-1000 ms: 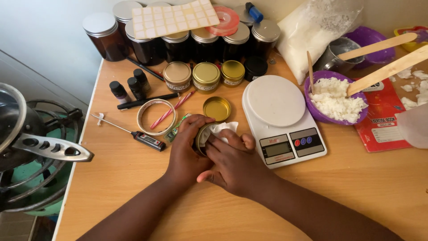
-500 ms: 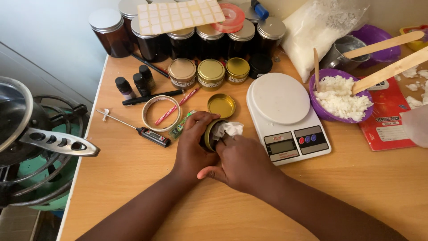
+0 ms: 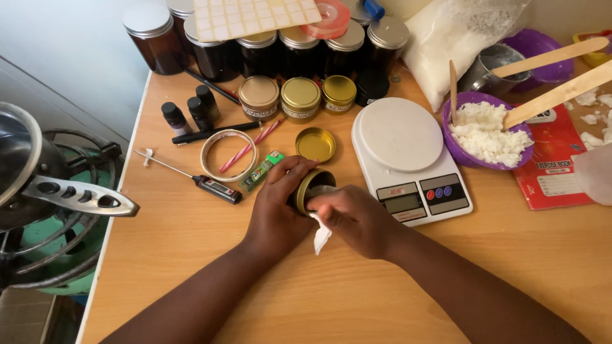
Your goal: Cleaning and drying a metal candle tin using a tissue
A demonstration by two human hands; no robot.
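The left hand (image 3: 275,213) wraps curled fingers around a gold tin (image 3: 310,186), tipped on its side with its mouth facing right. The right hand (image 3: 357,220), just beside, pinches a white tissue (image 3: 320,237) at that opening.

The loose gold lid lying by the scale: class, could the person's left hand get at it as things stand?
Probably yes. The loose gold lid lies open on the table just beyond the left hand, nothing between. But that hand grips the gold tin and must release it first.
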